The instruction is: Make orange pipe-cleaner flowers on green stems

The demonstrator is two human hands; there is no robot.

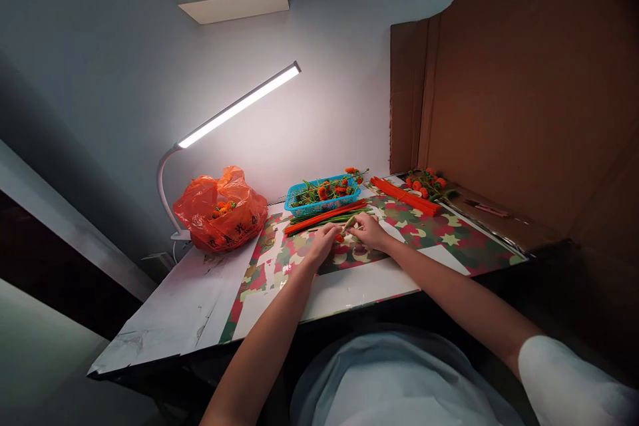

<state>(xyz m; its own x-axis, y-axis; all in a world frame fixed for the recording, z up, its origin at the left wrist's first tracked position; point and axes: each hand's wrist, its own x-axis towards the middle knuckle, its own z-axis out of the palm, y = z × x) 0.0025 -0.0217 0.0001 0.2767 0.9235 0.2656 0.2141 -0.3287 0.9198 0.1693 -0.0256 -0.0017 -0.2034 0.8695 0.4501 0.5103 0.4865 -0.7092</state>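
Note:
My left hand [325,239] and my right hand [368,231] are close together above the table, fingers pinched. Between them is a short pale green strip [350,221], gripped by my right fingers. A small orange-red piece [340,238] shows at my left fingertips; its kind is too small to tell. Just beyond my hands lie long red sticks [319,217] and dark green sticks [344,217]. Behind these stands a blue plastic basket [295,207] filled with orange artificial flowers [323,193] on green stems.
An orange plastic bag [239,216] with orange flowers inside stands at the left, beside a lit desk lamp [239,106]. At the right are a bundle of red sticks [407,197], more orange flowers [424,183], a box cutter [486,207] and a tall cardboard sheet [519,93].

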